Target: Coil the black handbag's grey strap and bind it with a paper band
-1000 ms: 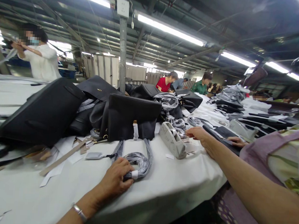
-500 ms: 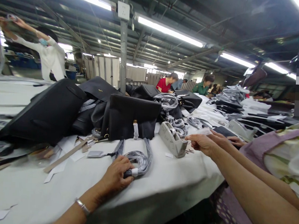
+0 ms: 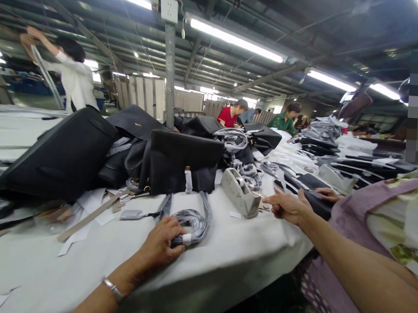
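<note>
My left hand (image 3: 161, 242) is closed over a coiled strap wrapped in clear plastic (image 3: 194, 224), held by a white band and lying on the white-covered table (image 3: 202, 269). My right hand (image 3: 287, 207) hangs just above the table with its fingers apart, holding nothing. Its nearest neighbour is a grey tape dispenser (image 3: 240, 194), just to its left. Beyond lies a black leather handbag (image 3: 183, 164). To my right, a co-worker's hand (image 3: 329, 194) rests by a black bag piece (image 3: 315, 203).
Several more black handbags (image 3: 58, 154) lie heaped across the table, with wrapped strap coils (image 3: 250, 178) behind the dispenser. A wooden strip (image 3: 88, 217) and paper scraps lie at left. The table's front edge (image 3: 218, 289) runs below my hands. A co-worker's lilac apron (image 3: 344, 264) fills the right.
My right hand has shifted slightly right and lower, away from the dispenser, its fingers spreading. My left hand stays on the coil. The standing co-worker at left has raised a strap higher.
</note>
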### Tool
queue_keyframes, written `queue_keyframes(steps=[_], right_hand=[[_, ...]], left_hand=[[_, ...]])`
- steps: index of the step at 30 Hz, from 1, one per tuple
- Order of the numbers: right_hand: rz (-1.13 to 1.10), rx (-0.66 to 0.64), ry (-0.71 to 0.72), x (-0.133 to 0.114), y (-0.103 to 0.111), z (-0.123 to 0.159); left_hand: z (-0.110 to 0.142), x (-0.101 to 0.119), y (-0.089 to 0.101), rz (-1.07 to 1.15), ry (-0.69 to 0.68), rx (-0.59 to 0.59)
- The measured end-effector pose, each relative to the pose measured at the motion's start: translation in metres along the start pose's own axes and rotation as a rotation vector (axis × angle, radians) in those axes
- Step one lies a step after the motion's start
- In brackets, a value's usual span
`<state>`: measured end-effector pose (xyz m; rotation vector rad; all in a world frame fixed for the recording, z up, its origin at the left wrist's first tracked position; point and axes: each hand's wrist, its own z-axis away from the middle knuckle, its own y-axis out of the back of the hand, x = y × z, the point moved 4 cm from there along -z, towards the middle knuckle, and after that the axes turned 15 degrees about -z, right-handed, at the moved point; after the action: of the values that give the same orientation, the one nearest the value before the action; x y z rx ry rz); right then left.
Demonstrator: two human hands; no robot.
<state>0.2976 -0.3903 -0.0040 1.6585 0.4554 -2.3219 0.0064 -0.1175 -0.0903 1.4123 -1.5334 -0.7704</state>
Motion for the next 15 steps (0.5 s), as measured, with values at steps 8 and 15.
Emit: queue_keyframes(steps=[8,15], right_hand=[[-0.002,0.045,-0.06,0.04,-0.009,-0.016],[0.17,0.111,0.049,0.063,-0.01,-0.018]], left_hand=[[-0.001,-0.001,-0.002,-0.018,-0.035,0.016],[-0.001,-0.002,-0.004,-0.039,-0.022,0.006]])
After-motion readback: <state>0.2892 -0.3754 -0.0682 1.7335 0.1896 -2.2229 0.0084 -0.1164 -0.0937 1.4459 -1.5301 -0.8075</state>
